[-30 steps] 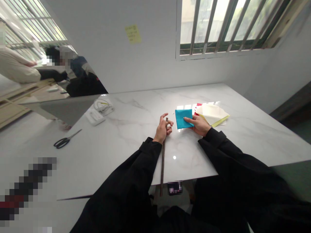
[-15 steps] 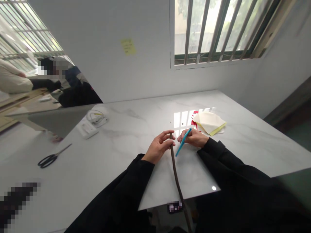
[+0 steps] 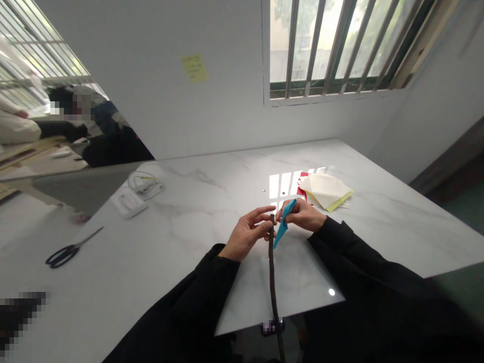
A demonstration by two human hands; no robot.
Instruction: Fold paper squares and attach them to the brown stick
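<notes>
The person's left hand (image 3: 247,232) holds a brown stick (image 3: 271,272) near its upper end, the thumb and some fingers closed about it while the index finger reaches out just past the tip. The right hand (image 3: 304,214) pinches a piece of blue paper (image 3: 285,223) between thumb and fingers.

The relation that matters lies between these two things. The paper is just to the right of the stick's upper end, turned nearly edge-on to the view, its long side slanting from upper right to lower left, so that its lower corner points in toward the stick. Whether the two touch there cannot be told. The stick's long axis runs from between the hands back toward the person's body, passing over the near edge of the table (image 3: 204,201). The left hand is the nearer to the stick, the right to the paper, and the fingertips of both almost meet by the tip.

Beyond the right hand lies a pile of pale and yellow sheets (image 3: 327,186) with some red paper (image 3: 301,191) at its left side. Scissors (image 3: 64,255) rest well apart, far to the left.
</notes>
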